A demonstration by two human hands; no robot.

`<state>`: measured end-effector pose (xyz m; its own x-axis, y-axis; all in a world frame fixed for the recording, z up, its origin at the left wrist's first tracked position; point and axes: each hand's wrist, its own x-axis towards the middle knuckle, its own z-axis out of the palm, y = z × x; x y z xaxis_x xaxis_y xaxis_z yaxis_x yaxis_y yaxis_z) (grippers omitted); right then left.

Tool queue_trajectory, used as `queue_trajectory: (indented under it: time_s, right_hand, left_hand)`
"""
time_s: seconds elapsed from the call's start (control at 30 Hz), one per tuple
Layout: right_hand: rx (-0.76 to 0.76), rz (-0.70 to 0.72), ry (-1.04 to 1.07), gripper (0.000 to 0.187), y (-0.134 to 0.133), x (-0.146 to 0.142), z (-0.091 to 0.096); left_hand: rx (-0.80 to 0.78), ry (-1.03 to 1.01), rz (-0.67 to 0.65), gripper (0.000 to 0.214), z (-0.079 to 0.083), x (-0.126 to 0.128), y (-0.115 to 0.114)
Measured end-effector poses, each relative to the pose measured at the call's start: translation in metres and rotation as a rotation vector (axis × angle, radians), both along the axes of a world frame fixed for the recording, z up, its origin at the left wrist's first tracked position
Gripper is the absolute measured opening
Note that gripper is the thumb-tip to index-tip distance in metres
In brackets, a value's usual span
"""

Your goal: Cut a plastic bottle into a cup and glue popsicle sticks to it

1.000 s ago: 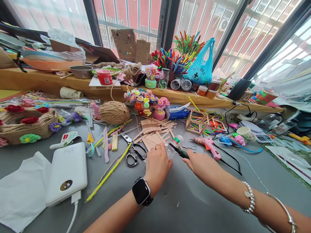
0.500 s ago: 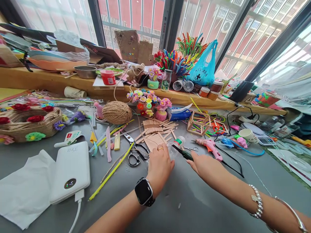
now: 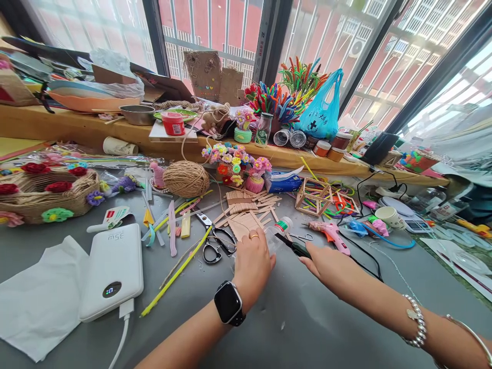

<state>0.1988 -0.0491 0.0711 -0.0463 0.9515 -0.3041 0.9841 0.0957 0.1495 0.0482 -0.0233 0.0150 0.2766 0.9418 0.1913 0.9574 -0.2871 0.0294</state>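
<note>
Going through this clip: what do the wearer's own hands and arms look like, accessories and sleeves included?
The left hand has a gold-coloured ring and, at its wrist, a rectangular watch with a dark screen, silvery case and black strap. Above the right hand come a silvery beaded bracelet and a slim silvery bangle. No gloves or sleeves show.

Left forearm [image 3: 188,335] slants up from below; left hand [image 3: 251,264] back upward, fingers [image 3: 246,246] curled down, thumb [image 3: 273,262] toward right hand [image 3: 321,260]. Right forearm [image 3: 378,307] slants in from lower right, right hand closed in grip. Hands near each other, apart.
</note>
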Motion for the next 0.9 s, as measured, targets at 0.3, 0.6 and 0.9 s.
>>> queue_trajectory:
  time_s: [0.3,0.6,0.9]
  right_hand:
    - [-0.046,-0.040,0.012,0.027,-0.007,-0.001,0.008]
    - [-0.076,-0.063,-0.009,0.027,-0.013,-0.001,0.009]
    - [-0.102,-0.247,0.399,0.035,-0.026,0.031,0.005]
  left_hand:
    - [0.005,0.000,0.014,0.053,-0.001,0.001,-0.001]
    - [0.000,0.013,0.012,0.055,-0.001,0.001,0.000]
    - [0.013,-0.005,-0.012,0.061,0.000,-0.003,0.000]
